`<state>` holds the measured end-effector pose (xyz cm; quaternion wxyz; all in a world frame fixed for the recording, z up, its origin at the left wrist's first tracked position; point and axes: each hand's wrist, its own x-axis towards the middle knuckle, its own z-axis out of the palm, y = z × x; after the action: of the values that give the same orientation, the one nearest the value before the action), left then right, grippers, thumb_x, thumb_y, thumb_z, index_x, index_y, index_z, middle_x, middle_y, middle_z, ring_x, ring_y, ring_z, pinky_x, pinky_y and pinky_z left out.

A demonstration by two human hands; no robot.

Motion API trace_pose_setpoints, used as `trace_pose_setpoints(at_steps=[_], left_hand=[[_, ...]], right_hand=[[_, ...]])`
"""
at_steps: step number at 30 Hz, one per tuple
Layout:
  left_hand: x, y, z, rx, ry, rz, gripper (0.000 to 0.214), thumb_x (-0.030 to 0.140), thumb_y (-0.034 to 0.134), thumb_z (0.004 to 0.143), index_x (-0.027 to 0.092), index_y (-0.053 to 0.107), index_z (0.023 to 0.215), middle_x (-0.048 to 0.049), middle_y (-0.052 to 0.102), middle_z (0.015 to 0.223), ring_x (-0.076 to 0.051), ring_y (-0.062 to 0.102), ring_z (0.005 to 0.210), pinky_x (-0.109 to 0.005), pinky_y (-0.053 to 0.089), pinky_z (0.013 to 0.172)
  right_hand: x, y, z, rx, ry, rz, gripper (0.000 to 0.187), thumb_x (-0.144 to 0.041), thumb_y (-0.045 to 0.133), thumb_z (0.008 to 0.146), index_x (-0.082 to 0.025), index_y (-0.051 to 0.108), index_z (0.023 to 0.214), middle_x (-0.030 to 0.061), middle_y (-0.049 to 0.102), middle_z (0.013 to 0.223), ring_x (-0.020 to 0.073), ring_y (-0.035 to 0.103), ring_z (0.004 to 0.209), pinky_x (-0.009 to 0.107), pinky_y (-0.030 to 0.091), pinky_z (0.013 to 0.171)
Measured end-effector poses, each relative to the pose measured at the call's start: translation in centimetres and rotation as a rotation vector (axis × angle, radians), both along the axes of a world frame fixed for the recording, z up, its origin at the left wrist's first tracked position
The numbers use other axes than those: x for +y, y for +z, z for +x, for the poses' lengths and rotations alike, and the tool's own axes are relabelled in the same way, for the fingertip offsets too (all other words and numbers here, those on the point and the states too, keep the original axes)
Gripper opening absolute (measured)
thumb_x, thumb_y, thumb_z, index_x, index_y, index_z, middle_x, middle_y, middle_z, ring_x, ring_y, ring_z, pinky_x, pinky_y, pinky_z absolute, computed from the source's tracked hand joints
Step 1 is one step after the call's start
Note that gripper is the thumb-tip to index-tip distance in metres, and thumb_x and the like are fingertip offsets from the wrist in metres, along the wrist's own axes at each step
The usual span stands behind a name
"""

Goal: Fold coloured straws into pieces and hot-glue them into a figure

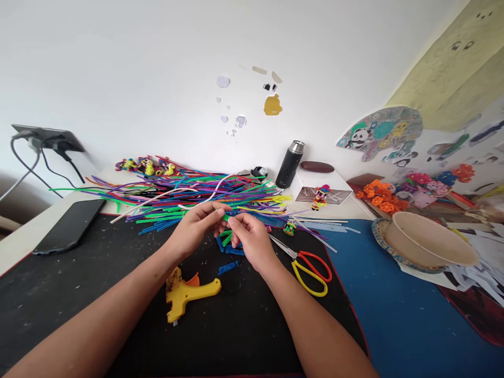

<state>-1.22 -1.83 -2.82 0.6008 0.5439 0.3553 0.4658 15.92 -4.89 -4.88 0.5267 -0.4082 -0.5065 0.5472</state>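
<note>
At the centre of the head view, above a black mat (252,341) laid on the white table (24,240), two bare hands met around a small green piece (224,217). The left hand (201,223) pinched the piece between thumb and fingers; the right hand (251,237) closed on it from the other side, its thumb and fingers drawn together. Most of the piece was hidden by the fingers, so its shape could not be told.

Just beneath the hands lay several short blue pieces (228,268) and some green ones. Nearer the viewer, below the left hand, a yellow glue gun (195,293) rested on its side. To the right of the right hand lay scissors (292,254) with one red and one yellow handle, the blades directed towards the hand. A small green figure (290,228) sat beyond them.

Behind the hands spread a loose heap of coloured pipe cleaners (220,185). At its right end stood a black flask (290,165), beside a white box (338,190) bearing a brown case (317,166). At far left lay a dark phone (71,226).
</note>
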Motion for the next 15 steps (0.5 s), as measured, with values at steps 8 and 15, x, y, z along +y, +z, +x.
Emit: trace_pose_setpoints(at_steps=[8, 15], left_hand=[[0.1, -0.1, -0.2, 0.113, 0.022, 0.076, 0.043, 0.049, 0.079, 0.089, 0.017, 0.076, 0.118, -0.0014, 0.068, 0.072, -0.016, 0.059, 0.061, -0.028, 0.049, 0.06], [-0.5, 0.8, 0.0, 0.247, 0.068, 0.207, 0.047, 0.053, 0.077, 0.089, 0.018, 0.074, 0.12, 0.0, 0.064, 0.07, -0.017, 0.058, 0.063, -0.029, 0.047, 0.061]], right_hand=[[0.0, -0.1, 0.0, -0.075, -0.002, 0.012, 0.038, -0.058, 0.069, 0.092, -0.023, 0.06, 0.08, -0.0058, 0.054, 0.055, 0.0141, 0.053, 0.05, 0.028, 0.042, 0.055], [-0.2, -0.1, -0.1, -0.156, -0.025, 0.039, 0.039, -0.06, 0.063, 0.098, -0.024, 0.057, 0.084, -0.0051, 0.057, 0.06, 0.0154, 0.056, 0.054, 0.029, 0.045, 0.057]])
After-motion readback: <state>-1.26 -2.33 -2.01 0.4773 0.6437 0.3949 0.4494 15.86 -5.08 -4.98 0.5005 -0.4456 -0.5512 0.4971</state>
